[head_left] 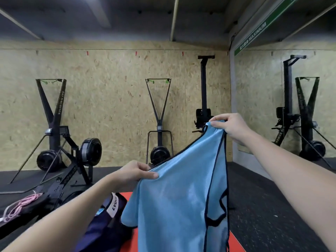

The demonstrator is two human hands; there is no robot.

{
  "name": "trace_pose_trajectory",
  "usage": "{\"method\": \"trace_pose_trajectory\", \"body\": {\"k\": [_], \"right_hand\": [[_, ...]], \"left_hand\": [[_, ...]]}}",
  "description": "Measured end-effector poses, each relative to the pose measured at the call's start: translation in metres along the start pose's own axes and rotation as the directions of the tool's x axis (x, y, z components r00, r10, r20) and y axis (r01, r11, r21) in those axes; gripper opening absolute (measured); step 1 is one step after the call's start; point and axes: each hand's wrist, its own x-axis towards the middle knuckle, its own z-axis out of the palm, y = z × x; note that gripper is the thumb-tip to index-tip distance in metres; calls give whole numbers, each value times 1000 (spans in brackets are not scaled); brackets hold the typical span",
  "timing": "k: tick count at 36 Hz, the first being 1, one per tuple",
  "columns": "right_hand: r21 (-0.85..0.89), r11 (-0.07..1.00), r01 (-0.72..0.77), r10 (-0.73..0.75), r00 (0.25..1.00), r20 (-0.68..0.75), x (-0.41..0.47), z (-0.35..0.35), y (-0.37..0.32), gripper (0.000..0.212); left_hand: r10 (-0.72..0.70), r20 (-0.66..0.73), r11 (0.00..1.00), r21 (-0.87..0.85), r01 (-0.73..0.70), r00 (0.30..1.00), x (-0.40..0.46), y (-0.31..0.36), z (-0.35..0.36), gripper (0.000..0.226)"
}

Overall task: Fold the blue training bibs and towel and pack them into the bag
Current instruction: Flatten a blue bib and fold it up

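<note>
I have the blue bib (pixel 181 193) held up in the air in front of me, stretched between both hands and hanging down from them over the red mat (pixel 128 239). Its top edge runs on a slant — low at my left hand (pixel 135 172), high at my right hand (pixel 231 126). The cloth is light blue with dark piping along its edges and around the arm opening on the right side.

My left hand pinches the lower corner of that top edge: the thumb lies flat across the front of the fabric, and the fingers are curled behind it. The left forearm comes up from the lower left of the view, roughly level with the bib's shoulder.

My right hand grips the upper corner, fingers bunched over the cloth and the knuckles turned up. That arm reaches in from the right edge and is raised well above the other, the wrist bent slightly down toward the fabric.

Below my left forearm sits the dark navy bag (pixel 101 231) with a white label, just beside the hanging bib and partly on the mat. I cannot tell whether it holds anything. A pink cord (pixel 21 206) lies on a black rowing machine (pixel 60 186) to the far left, and upright ski trainers stand against the chipboard wall (pixel 112 91) behind.
</note>
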Motion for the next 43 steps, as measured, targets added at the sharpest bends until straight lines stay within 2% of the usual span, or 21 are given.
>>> {"method": "trace_pose_trajectory", "body": {"k": [3,6,15,19,24,29,32,36,38,40,41,43], "right_hand": [[18,1000,-9,9,1000,-11,1,-5,5,6],[30,999,-31,32,999,-34,4,-8,13,3],[33,997,-74,76,995,-72,16,3,32,3],[7,992,-124,124,992,21,31,19,50,6],[-135,958,-253,276,940,201,63,53,85,22],[-172,958,-231,270,925,267,94,93,113,23],[-130,964,-233,252,955,158,114,124,140,19],[-81,962,-260,263,964,30,136,171,182,12],[-69,963,-262,268,958,101,143,192,201,26],[-59,949,-310,315,919,238,143,210,219,61],[-58,939,-339,341,892,298,142,219,229,74],[-84,929,-360,362,844,395,132,234,251,84]], "left_hand": [[18,-53,989,148,-10,998,-10,18,-19,18],[52,-77,959,283,-28,996,-9,30,-38,30],[34,-67,986,168,-22,997,-4,54,-50,62],[31,-54,994,106,-25,998,13,53,-55,45],[-1,-63,997,79,6,998,53,46,-66,43],[-79,-135,995,54,87,988,111,34,-76,41],[-64,-241,993,81,86,968,149,24,-76,31],[3,-493,994,94,49,870,211,1,-70,33],[32,-565,996,88,22,824,243,-17,-71,43],[70,-607,990,137,17,791,270,-38,-73,44],[79,-599,984,177,35,797,281,-50,-74,40],[52,-533,955,275,114,845,296,-78,-73,19]]}}
